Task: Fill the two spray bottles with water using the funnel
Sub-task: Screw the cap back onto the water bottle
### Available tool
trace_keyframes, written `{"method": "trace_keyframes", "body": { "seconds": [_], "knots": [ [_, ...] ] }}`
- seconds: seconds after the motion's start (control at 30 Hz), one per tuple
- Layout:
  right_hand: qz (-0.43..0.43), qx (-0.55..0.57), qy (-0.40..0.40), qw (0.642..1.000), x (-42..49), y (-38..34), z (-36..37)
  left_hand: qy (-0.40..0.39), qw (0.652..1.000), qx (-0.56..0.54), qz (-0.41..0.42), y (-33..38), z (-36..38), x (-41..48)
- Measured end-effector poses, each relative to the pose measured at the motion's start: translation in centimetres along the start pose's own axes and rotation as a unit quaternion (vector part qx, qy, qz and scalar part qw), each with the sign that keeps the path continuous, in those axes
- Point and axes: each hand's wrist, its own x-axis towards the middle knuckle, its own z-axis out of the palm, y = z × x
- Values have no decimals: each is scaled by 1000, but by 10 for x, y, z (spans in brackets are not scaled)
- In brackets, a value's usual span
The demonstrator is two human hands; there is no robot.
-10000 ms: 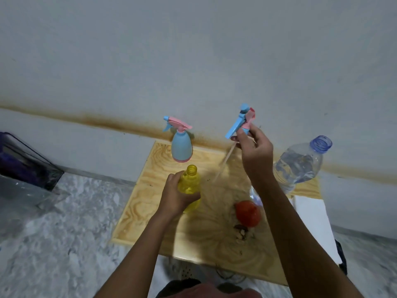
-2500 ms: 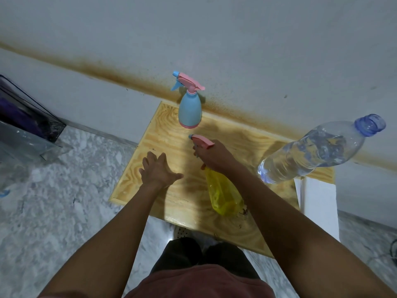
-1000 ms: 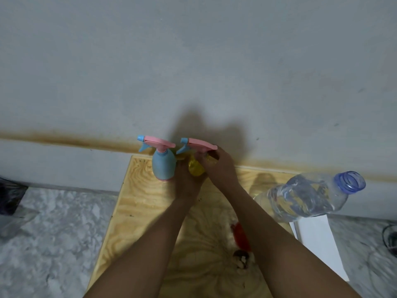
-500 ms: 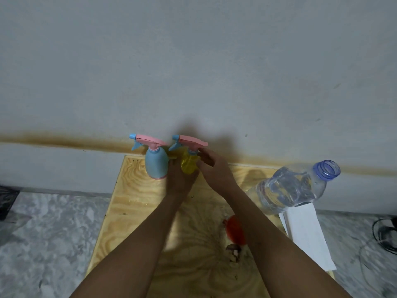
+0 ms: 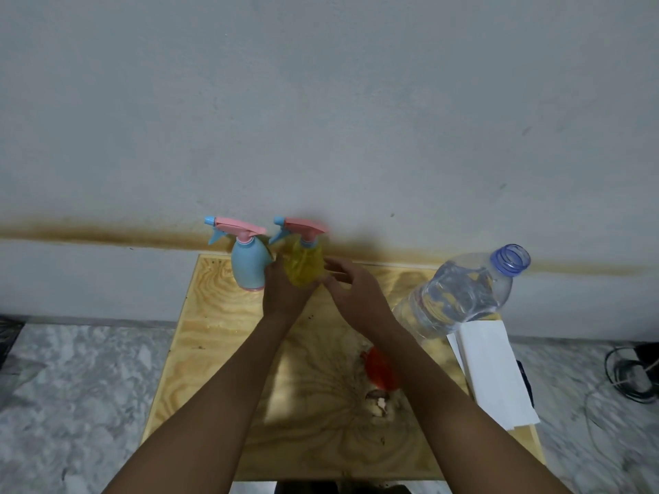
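Spray bottles (image 5: 248, 265) 2, perhaps 1 funnel (image 5: 379, 367)

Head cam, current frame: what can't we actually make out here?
All head view.
yellow spray bottle: lower body and base behind the left hand; water level unreadable.
blue spray bottle: opaque, level hidden.
red funnel: blurred, partly behind the right forearm.
right hand: contact with the yellow spray bottle unclear.
small brown object near the funnel: too small to identify.

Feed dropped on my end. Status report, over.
Left grip holds yellow translucent plastic spray bottle, sprayer on, beside pale blue plastic spray bottle. Right grip open alongside. Red plastic funnel lies on plywood table; nothing blocking.
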Motion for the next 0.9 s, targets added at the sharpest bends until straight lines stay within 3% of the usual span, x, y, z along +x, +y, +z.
{"method": "trace_keyframes", "body": {
  "seconds": [0.23,0.37,0.53,0.67,0.9],
  "knots": [
    [-27,-38,16,999,-87,29,-47,-24,1000,-12,-12,34,-13,-83],
    [-23,-33,64,997,-125,57,-79,-41,995,-51,71,74,4,-128],
    [35,-140,121,982,-153,114,-110,-105,977,-67,174,141,32,-159],
    [165,-190,13,968,-163,168,-123,-91,970,-54,219,181,46,-167],
    [171,-218,-56,959,-156,196,-120,-20,977,-73,197,196,61,-166]
  ]
}}
